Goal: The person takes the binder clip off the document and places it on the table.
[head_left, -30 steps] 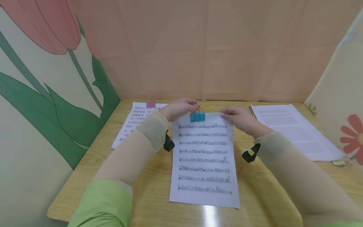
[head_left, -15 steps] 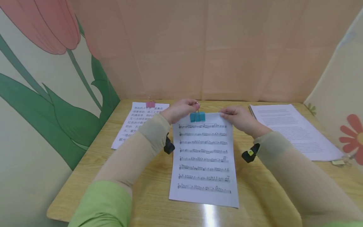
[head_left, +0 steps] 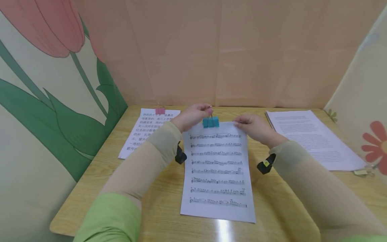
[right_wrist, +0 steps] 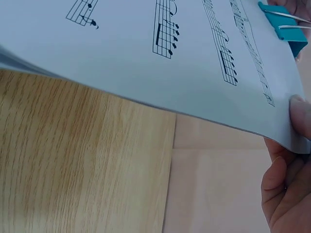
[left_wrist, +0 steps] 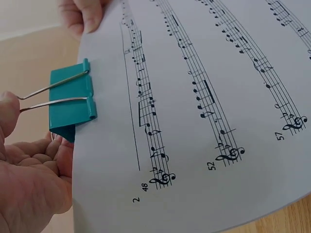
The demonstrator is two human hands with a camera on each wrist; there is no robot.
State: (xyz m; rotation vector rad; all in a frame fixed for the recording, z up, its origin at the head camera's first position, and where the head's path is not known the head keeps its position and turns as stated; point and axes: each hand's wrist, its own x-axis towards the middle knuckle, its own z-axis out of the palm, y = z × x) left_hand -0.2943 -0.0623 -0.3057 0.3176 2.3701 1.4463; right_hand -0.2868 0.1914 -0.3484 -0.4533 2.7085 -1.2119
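Left hand (head_left: 193, 117) pinches wire-handled teal metal binder clip (left_wrist: 68, 91); right hand (head_left: 254, 127) pinches rectangular white paper score (head_left: 217, 175). Clip lies between them, nearer left; score's long axis runs bodyward.

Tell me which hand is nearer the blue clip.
Left. The left hand pinches the blue clip; the right hand grips the paper at its corner, right of the clip.
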